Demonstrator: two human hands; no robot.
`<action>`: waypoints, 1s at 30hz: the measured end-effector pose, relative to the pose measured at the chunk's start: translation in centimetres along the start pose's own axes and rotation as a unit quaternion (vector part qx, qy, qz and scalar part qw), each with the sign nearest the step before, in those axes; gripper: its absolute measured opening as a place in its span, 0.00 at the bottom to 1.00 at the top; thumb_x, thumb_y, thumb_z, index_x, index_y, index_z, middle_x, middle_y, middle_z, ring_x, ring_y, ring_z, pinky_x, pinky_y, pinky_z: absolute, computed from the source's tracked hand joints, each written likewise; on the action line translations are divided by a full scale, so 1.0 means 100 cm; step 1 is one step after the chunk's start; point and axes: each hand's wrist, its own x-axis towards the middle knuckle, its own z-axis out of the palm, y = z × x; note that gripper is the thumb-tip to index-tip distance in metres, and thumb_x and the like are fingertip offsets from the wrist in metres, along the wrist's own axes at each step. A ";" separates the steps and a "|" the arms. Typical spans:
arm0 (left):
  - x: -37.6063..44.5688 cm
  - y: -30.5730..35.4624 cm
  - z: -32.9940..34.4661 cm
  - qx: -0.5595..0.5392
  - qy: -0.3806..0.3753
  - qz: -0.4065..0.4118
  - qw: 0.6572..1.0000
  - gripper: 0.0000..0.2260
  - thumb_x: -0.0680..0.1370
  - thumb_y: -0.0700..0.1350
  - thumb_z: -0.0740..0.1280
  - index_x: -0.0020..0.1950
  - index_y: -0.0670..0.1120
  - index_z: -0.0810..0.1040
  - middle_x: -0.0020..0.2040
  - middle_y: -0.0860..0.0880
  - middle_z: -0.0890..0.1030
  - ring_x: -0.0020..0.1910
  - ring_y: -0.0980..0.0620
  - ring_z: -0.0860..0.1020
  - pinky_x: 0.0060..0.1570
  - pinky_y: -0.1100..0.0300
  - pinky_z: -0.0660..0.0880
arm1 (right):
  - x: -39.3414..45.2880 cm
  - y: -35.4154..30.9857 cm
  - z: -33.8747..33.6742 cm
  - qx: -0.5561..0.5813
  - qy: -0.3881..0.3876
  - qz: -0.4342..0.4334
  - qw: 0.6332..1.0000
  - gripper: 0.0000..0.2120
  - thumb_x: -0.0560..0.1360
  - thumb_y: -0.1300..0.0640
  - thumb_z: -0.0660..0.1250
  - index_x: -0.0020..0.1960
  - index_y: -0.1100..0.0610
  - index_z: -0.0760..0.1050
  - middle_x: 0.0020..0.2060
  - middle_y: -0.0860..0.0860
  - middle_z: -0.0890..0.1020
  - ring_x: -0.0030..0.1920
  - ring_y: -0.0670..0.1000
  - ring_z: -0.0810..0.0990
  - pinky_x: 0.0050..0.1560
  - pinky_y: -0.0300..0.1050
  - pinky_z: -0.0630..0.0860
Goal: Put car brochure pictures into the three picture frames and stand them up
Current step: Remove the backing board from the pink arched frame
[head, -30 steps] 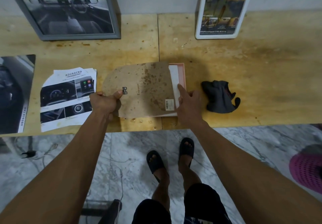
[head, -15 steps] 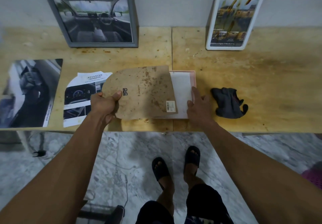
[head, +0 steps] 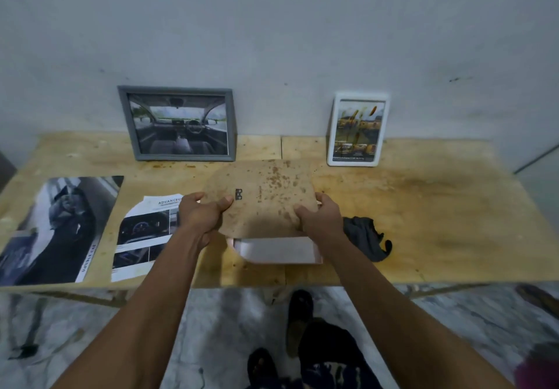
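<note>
1. A worn plywood table [head: 423,213] stands against a pale wall.
2. A large car brochure page [head: 57,231] lies flat at the table's left end; a smaller cut page [head: 142,237] lies beside it.
3. A grey frame [head: 178,123] and a white frame [head: 357,129], both filled, lean upright against the wall.
4. A stained brown backing board [head: 263,198] is held above a pink frame [head: 278,251] lying near the front edge.
5. The left hand [head: 199,214] and right hand [head: 320,214] grip the board's sides, fingers curled.
6. A dark cloth [head: 366,237] lies just right of the right hand.

- left hand [head: 202,213] grips left edge of backing board [head: 260,198], thumb on top, fingers curled under
- right hand [head: 318,213] grips its right edge likewise
- both forearms extended forward, converging
</note>
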 end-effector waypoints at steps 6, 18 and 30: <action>0.029 0.001 0.033 0.179 -0.032 0.017 0.983 0.37 0.64 0.36 0.82 0.70 0.44 0.71 0.64 0.43 0.77 0.56 0.42 0.78 0.53 0.45 0.82 | 0.057 -0.006 -0.011 -0.035 0.038 0.016 0.999 0.23 0.71 0.58 0.72 0.65 0.54 0.73 0.55 0.54 0.80 0.52 0.54 0.80 0.45 0.49 0.81; 0.135 0.027 0.118 0.290 0.031 0.022 0.956 0.33 0.63 0.42 0.84 0.65 0.42 0.76 0.58 0.46 0.80 0.56 0.44 0.78 0.60 0.49 0.78 | 0.190 -0.012 0.024 -0.136 0.005 0.032 0.990 0.25 0.69 0.59 0.72 0.65 0.58 0.71 0.58 0.54 0.72 0.59 0.55 0.74 0.60 0.54 0.76; 0.182 0.009 0.151 0.406 0.054 0.047 0.911 0.22 0.70 0.42 0.79 0.62 0.42 0.79 0.57 0.42 0.82 0.56 0.40 0.80 0.56 0.51 0.80 | 0.236 0.011 0.044 -0.214 0.002 0.052 0.975 0.28 0.75 0.56 0.71 0.71 0.61 0.66 0.69 0.57 0.66 0.69 0.58 0.64 0.69 0.47 0.64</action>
